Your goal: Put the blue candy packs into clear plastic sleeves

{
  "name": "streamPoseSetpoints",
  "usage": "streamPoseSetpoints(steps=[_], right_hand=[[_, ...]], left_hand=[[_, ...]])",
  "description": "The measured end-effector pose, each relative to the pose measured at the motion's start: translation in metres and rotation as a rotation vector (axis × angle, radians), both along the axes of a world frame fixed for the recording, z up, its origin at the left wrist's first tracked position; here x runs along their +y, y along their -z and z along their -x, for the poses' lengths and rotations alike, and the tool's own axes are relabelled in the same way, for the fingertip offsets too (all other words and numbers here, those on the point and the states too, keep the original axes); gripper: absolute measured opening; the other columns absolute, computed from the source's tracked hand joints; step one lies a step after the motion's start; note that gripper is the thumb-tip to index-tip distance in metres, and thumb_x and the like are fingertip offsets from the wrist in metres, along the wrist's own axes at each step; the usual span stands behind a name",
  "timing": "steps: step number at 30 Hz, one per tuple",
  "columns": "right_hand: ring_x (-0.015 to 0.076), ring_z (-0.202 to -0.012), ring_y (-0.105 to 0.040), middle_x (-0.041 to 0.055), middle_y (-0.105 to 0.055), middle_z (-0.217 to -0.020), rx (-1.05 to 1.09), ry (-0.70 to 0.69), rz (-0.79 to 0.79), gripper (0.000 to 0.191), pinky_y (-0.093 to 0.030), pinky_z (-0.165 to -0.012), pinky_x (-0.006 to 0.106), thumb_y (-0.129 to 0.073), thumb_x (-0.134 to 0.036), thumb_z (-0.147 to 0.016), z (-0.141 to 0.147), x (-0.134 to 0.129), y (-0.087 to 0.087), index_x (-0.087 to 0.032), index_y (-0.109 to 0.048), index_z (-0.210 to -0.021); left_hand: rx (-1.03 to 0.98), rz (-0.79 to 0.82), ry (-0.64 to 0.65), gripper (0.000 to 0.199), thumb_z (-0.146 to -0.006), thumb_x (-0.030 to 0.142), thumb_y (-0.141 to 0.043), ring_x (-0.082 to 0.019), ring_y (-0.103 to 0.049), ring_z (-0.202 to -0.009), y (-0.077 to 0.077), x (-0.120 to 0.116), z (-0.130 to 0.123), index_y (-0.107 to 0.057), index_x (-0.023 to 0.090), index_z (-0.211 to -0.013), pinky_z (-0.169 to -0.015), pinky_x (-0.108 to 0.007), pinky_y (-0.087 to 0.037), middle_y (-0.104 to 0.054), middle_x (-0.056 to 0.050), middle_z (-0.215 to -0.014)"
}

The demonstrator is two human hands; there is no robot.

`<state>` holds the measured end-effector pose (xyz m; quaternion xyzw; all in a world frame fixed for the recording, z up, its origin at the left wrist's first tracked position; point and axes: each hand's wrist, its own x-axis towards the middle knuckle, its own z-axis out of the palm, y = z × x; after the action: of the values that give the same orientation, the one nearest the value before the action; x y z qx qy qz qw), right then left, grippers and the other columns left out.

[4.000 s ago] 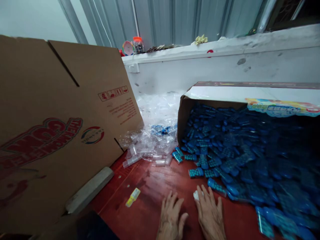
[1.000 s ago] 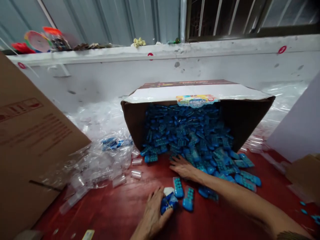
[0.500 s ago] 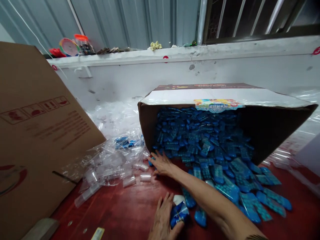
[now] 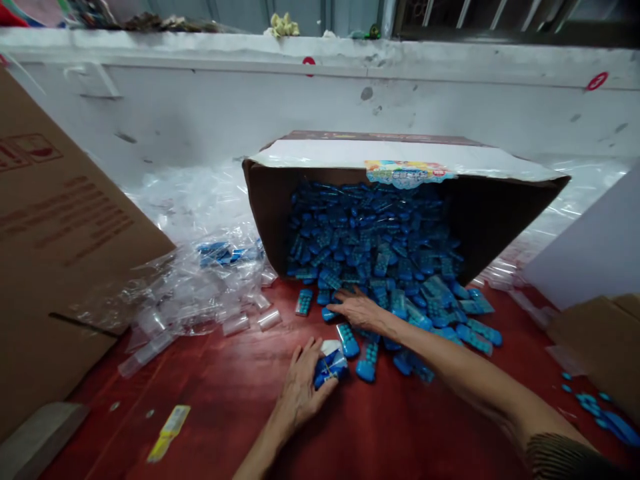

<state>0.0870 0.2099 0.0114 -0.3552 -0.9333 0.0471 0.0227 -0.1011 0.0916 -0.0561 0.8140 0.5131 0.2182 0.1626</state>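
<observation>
My left hand point(image 4: 300, 379) rests on the red table, its thumb and fingers curved around a small blue-and-white packet point(image 4: 331, 368). Across the front of the spilled pile reaches my right hand point(image 4: 357, 311), fingers spread and touching small blue packs with clear tops point(image 4: 350, 340). Many more of these blue packs point(image 4: 370, 227) fill a cardboard box point(image 4: 505, 207) lying on its side, its mouth facing me. One loose pack point(image 4: 303, 302) lies by the box's left corner. The undersides of my right fingers are hidden.
Clear plastic sleeves and film point(image 4: 200, 293) are heaped left of the box. A large carton point(image 4: 65, 267) stands at the left. At right are a smaller carton point(image 4: 600, 340) and scattered blue bits point(image 4: 590, 403). A yellow-and-white strip point(image 4: 169, 433) lies in front.
My right hand has moved from the box's left corner rightward to the front of the pile. My left hand keeps the blue-and-white packet. The view has tipped down.
</observation>
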Motion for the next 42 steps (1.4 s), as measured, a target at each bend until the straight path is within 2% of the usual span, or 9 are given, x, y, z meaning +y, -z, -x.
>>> streamPoseSetpoints(steps=[4, 8, 14, 20, 25, 29, 35, 39, 42], right_hand=[[0.029, -0.12, -0.027, 0.0123, -0.042, -0.124, 0.082, 0.165, -0.078, 0.039, -0.019, -0.094, 0.053, -0.039, -0.015, -0.081, -0.009, -0.047, -0.001, -0.02, -0.042, -0.12], [0.0263, -0.122, -0.025, 0.0085, -0.041, -0.128, 0.205, 0.25, -0.05, 0.037, -0.016, -0.097, 0.053, -0.035, -0.027, -0.086, -0.009, -0.096, 0.024, -0.024, -0.037, -0.123], [0.0222, -0.123, -0.025, 0.0035, -0.039, -0.131, 0.21, 0.251, -0.007, 0.036, -0.017, -0.099, 0.049, -0.037, -0.029, -0.086, -0.036, -0.096, 0.039, -0.029, -0.038, -0.122], [0.0228, -0.11, -0.042, 0.0115, -0.052, -0.115, 0.448, 0.551, -0.01, 0.029, -0.03, -0.093, 0.043, -0.038, -0.018, -0.084, -0.045, -0.114, 0.023, -0.02, -0.055, -0.106], [0.0161, -0.083, -0.057, 0.0037, -0.06, -0.09, 1.18, 0.574, 0.575, 0.024, -0.047, -0.072, 0.029, -0.046, -0.027, -0.077, -0.033, -0.153, 0.021, -0.02, -0.054, -0.099], [0.0114, -0.054, -0.055, 0.0004, -0.057, -0.074, 1.272, 0.68, 0.888, 0.032, -0.047, -0.041, 0.022, -0.048, -0.03, -0.072, -0.033, -0.168, 0.036, -0.017, -0.048, -0.101], [0.0138, -0.062, -0.057, 0.0053, -0.056, -0.09, 1.248, 0.796, 0.755, 0.036, -0.051, -0.046, 0.026, -0.043, -0.031, -0.076, -0.033, -0.194, 0.048, -0.019, -0.041, -0.11], [0.0175, -0.086, -0.053, 0.0076, -0.054, -0.094, 1.092, 0.621, 0.346, 0.027, -0.046, -0.077, 0.032, -0.038, -0.02, -0.08, -0.025, -0.209, 0.039, -0.018, -0.048, -0.104], [0.0167, -0.082, -0.052, 0.0068, -0.052, -0.087, 1.02, 0.54, 0.225, 0.023, -0.044, -0.078, 0.031, -0.035, -0.013, -0.079, -0.018, -0.214, 0.032, -0.018, -0.05, -0.095]], left_hand=[[0.015, -0.017, -0.023, 0.057, -0.075, 0.043, -0.045, -0.028, -0.039, -0.117, 0.0, 0.001, -0.001, -0.039, 0.014, -0.123, -0.098, -0.05, -0.026, -0.048, -0.015, -0.124], [0.03, -0.023, -0.013, 0.057, -0.074, 0.043, -0.046, -0.027, -0.047, -0.11, -0.001, 0.002, -0.002, -0.039, 0.013, -0.122, -0.096, -0.05, -0.029, -0.05, -0.016, -0.121], [0.01, -0.082, -0.07, 0.043, -0.07, 0.041, -0.051, -0.027, -0.049, -0.108, -0.009, 0.005, -0.004, -0.053, 0.017, -0.105, -0.091, -0.045, -0.038, -0.054, -0.013, -0.117], [-0.078, -0.175, -0.198, 0.039, -0.068, 0.04, -0.054, -0.027, -0.052, -0.102, -0.027, -0.02, -0.027, -0.052, 0.016, -0.098, -0.084, -0.043, -0.042, -0.057, -0.014, -0.106], [-0.298, 0.051, -0.175, 0.038, -0.07, 0.035, -0.053, -0.019, -0.058, -0.084, -0.036, -0.054, -0.061, -0.046, 0.017, -0.104, -0.072, -0.033, -0.047, -0.06, -0.007, -0.095], [-0.378, 0.162, -0.099, 0.037, -0.07, 0.032, -0.053, -0.019, -0.056, -0.087, -0.04, -0.07, -0.074, -0.049, 0.018, -0.104, -0.076, -0.032, -0.045, -0.06, -0.007, -0.097], [-0.355, 0.182, -0.236, 0.025, -0.074, 0.03, -0.048, -0.018, -0.055, -0.084, -0.038, -0.077, -0.081, -0.053, 0.017, -0.095, -0.075, -0.032, -0.042, -0.061, -0.007, -0.091], [-0.225, 0.207, -0.33, 0.021, -0.069, 0.017, -0.048, -0.017, -0.057, -0.074, -0.039, -0.072, -0.085, -0.054, 0.018, -0.089, -0.068, -0.03, -0.042, -0.062, -0.004, -0.08], [-0.145, 0.203, -0.328, 0.029, -0.067, 0.008, -0.042, -0.017, -0.058, -0.071, -0.04, -0.07, -0.087, -0.055, 0.016, -0.092, -0.066, -0.029, -0.042, -0.063, -0.006, -0.077]])
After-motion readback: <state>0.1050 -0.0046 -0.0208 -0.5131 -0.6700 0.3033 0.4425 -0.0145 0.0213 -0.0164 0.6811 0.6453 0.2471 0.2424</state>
